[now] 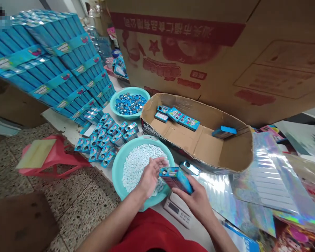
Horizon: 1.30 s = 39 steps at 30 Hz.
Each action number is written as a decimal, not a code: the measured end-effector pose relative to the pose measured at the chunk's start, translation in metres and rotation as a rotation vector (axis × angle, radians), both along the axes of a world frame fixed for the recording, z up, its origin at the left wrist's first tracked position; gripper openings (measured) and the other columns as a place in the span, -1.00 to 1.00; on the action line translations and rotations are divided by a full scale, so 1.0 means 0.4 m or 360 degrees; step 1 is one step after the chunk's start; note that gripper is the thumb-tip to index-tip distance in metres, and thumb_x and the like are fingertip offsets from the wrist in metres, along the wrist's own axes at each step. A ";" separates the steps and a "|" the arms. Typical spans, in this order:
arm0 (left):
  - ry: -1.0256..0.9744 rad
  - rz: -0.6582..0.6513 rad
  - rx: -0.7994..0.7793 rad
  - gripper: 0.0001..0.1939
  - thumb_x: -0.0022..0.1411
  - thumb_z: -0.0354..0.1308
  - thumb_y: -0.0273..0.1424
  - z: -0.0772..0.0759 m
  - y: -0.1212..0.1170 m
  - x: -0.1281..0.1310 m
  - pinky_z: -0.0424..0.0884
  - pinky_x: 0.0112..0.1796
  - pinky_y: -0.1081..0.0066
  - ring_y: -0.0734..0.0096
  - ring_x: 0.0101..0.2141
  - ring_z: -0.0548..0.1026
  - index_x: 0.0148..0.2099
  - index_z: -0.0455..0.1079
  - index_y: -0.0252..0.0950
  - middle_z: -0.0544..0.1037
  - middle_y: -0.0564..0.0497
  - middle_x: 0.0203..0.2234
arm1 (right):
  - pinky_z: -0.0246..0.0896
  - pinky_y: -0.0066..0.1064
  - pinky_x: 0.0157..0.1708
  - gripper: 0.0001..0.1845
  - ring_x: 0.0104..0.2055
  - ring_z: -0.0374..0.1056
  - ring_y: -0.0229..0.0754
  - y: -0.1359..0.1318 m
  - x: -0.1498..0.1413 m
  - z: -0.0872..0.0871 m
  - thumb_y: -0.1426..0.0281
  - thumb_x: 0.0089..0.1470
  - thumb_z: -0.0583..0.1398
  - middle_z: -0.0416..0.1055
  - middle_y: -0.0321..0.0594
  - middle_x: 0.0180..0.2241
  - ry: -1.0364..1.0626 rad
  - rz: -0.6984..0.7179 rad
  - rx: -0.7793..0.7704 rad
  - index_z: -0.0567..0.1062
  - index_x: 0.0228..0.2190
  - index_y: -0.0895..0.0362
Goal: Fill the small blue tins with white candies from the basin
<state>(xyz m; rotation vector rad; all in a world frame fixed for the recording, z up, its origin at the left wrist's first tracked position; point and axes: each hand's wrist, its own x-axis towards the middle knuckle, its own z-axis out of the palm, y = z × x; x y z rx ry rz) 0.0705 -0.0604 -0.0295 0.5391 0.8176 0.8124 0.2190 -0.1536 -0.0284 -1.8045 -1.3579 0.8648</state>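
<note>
My right hand (196, 194) grips a small blue printed box (177, 180), tilted with its end toward the basin. Close to that end is my left hand (152, 175), half-curled and open over the white pellets (136, 161); whether any lie in its palm is hidden. The pellets fill much of a turquoise basin (118, 182). Partly behind the held box, another small box with a round hole (190, 168) lies beside the carton. Under my right hand sits a white scale (177, 210) with a small display.
Several filled boxes (105, 140) stand left of the basin. A second basin (115, 110) holds blue and silver caps (130, 104). Several blue boxes lie in an open carton (212, 150). Tall stacked packs (68, 70) rise at left; shiny sheets (270, 189) cover the right.
</note>
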 end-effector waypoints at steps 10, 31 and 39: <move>-0.0158 0.0361 -0.0643 -0.70 0.10 0.18 -0.21 -0.073 0.053 -0.002 0.36 -0.34 0.42 0.38 -0.45 0.47 -0.45 0.42 -0.39 0.48 -0.03 -0.53 | 0.24 -0.30 -0.42 -0.60 -0.38 0.40 -0.03 0.046 -0.018 -0.023 0.00 -0.03 0.18 0.46 -0.19 -0.40 -0.0555 0.0155 0.0077 0.47 -0.29 0.04; -0.0146 0.0277 -0.0789 -0.80 0.13 0.13 -0.32 -0.043 0.035 0.009 0.31 -0.46 0.45 0.43 -0.50 0.42 -0.40 0.39 -0.39 0.43 -0.01 -0.51 | 0.31 -0.31 -0.34 -0.58 -0.37 0.40 -0.06 0.019 -0.009 -0.012 0.05 -0.12 0.27 0.49 -0.22 -0.38 -0.0068 -0.0016 0.0032 0.49 -0.28 0.07; -0.0033 0.0220 -0.0699 -0.85 0.10 0.20 -0.38 -0.044 0.053 -0.001 0.19 -0.63 0.60 0.63 -0.66 0.29 -0.39 0.38 -0.39 0.35 0.08 -0.61 | 0.31 -0.16 -0.14 -0.51 -0.15 0.41 0.03 -0.044 0.014 -0.064 0.11 -0.13 0.30 0.49 -0.13 -0.18 0.0694 -0.0411 0.0049 0.45 -0.16 0.10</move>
